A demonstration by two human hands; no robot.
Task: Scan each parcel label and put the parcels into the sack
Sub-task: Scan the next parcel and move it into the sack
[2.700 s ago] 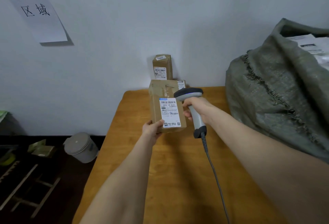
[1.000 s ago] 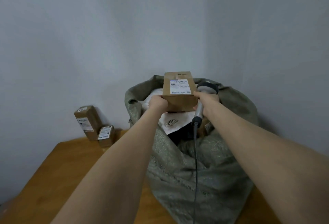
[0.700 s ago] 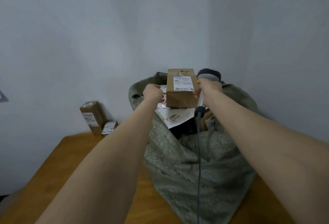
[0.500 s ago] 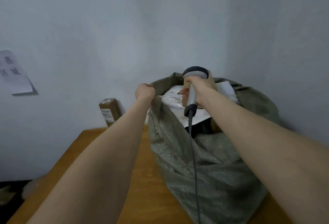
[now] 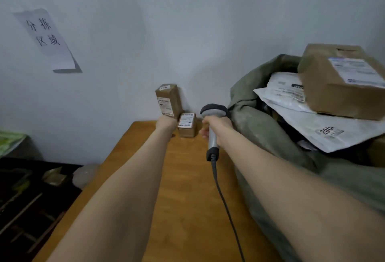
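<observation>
Left hand [image 5: 166, 123] at tall parcel [image 5: 168, 99] base; right hand [image 5: 217, 125] grips scanner [image 5: 213, 111] beside small parcel [image 5: 186, 124].

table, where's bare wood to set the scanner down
Bare tabletop lies between the forearms, nearer than the small box, and along its left edge. Crowded: the far end with tall box and small box; the sack fills the right.

"分拣区域" on wall sheet [image 5: 47, 37]; "200" on mailer [image 5: 327, 130]
</observation>
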